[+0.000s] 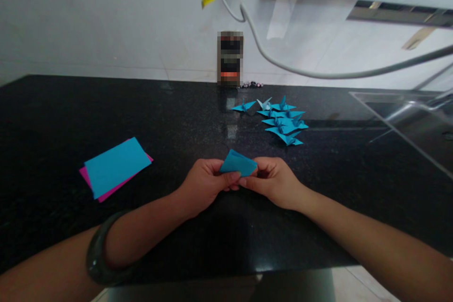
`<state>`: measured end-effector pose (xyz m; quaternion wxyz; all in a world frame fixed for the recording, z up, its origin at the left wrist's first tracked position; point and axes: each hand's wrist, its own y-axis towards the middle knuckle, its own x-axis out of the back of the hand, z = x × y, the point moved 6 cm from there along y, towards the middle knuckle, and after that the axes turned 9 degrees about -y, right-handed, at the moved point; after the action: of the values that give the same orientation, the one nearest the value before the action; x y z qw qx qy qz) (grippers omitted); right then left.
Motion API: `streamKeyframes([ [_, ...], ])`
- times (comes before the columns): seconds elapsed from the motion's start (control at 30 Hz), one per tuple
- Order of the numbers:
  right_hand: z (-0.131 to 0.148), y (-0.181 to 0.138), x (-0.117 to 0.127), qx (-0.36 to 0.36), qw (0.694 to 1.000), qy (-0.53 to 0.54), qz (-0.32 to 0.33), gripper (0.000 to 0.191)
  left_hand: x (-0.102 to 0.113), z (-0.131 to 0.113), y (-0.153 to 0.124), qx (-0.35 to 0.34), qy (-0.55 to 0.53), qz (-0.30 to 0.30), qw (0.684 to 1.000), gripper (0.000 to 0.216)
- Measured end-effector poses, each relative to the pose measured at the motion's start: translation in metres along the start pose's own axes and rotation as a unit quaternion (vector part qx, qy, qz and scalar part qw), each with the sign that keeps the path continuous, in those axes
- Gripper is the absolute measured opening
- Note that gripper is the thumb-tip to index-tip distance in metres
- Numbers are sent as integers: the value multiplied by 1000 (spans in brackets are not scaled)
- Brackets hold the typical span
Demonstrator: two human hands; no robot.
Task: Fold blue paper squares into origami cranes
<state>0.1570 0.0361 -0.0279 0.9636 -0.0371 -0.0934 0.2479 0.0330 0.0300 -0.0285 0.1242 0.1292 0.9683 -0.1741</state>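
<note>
Between my two hands is a small folded piece of blue paper (238, 164), held just above the dark countertop with one corner pointing up and away. My left hand (208, 178) pinches its left side, the thumb lying across the lower edge. My right hand (275, 180) grips the right corner between thumb and fingers. Some fingertips are hidden behind the paper. Beyond my right hand stand several folded blue paper cranes (285, 122), grouped close together. One crane (244, 107) sits a little apart on their left, and a paler crane (264, 103) is at the back.
A stack of blue and pink paper sheets (118, 166) lies on the black countertop (177, 122) to the left. A phone-like object (230, 58), blurred out, leans on the wall beside a beaded string (252, 85). A sink (410, 118) is at right; a white cable (300, 71) hangs above.
</note>
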Motion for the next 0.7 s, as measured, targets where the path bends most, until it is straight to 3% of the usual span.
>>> streamKeyframes([
  [0.2, 8, -2, -3, 3, 999, 31, 9, 31, 0, -1, 0, -2, 21, -2, 1000, 12],
  [0.37, 8, -2, 8, 14, 997, -30, -65, 36, 2, 0, 0, 0, 39, -6, 999, 16],
  [0.7, 12, -3, 32, 47, 983, -46, -173, 24, 3, 1, -1, 20, 38, -16, 999, 14],
])
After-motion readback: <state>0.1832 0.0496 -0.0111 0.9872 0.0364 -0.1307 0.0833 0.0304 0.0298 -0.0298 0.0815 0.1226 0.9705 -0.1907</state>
